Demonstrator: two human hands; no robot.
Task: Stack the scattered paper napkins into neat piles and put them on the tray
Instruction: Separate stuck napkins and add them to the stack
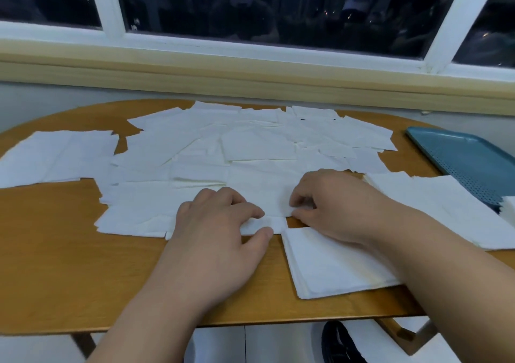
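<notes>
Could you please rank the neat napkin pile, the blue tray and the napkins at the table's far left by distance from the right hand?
1. Neat napkin pile, directly under the wrist of the right hand.
2. Blue tray, at the right edge of the table.
3. Far-left napkins, across at the left end.

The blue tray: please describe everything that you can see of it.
The tray is teal-blue, apparently plastic, with a raised rim, a rounded far corner and a dotted floor. It lies flat on the right end of the wooden table, partly cut off by the picture's edge. White napkins overlap its near end.
</notes>
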